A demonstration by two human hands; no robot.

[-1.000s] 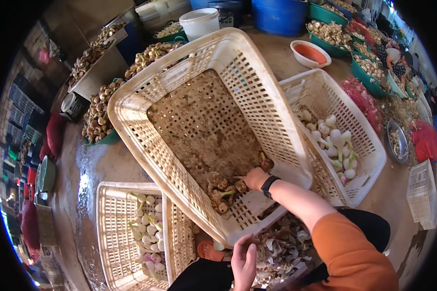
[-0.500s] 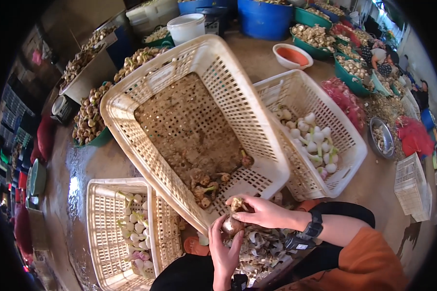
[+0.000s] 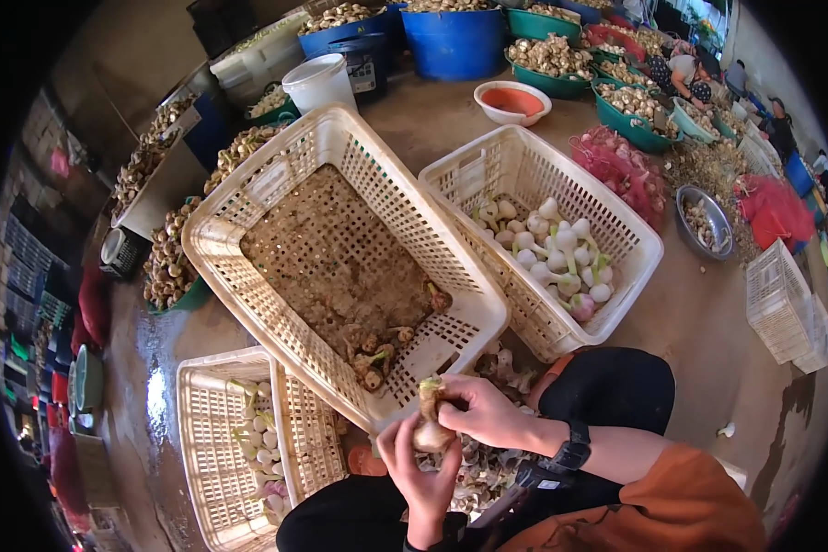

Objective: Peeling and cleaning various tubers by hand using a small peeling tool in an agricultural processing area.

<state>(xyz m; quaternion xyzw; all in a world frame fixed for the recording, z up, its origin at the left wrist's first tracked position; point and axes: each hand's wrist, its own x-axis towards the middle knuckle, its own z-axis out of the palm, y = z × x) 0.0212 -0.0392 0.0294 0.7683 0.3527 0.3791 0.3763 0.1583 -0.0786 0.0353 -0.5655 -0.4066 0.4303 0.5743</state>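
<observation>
Above the near corner of a big tilted plastic crate (image 3: pixel 474 336), both my hands are on one garlic bulb (image 3: pixel 431 436). My left hand (image 3: pixel 425 483) cups the bulb from below, fingers wrapped round it. My right hand (image 3: pixel 492 416) pinches its brown outer skin by the stem, which points up; the lower part of the bulb looks pale. Several dirty, unpeeled bulbs (image 3: pixel 373 370) lie in the big crate's near end. Under my hands is a heap of loose garlic skins (image 3: pixel 488 467), partly hidden by my arms.
Cleaned white garlic (image 3: pixel 561 253) fills part of a crate on the right. Another crate (image 3: pixel 225 442) at the left holds more peeled bulbs. Farther off stand blue tubs (image 3: pixel 451 44), green basins (image 3: pixel 561 85), red net sacks (image 3: pixel 621 170) and a person (image 3: pixel 685 75) at work.
My view has shifted, so the crates sit differently in the picture. The right fingers have moved down beside the bulb, and more of its pale surface shows.
</observation>
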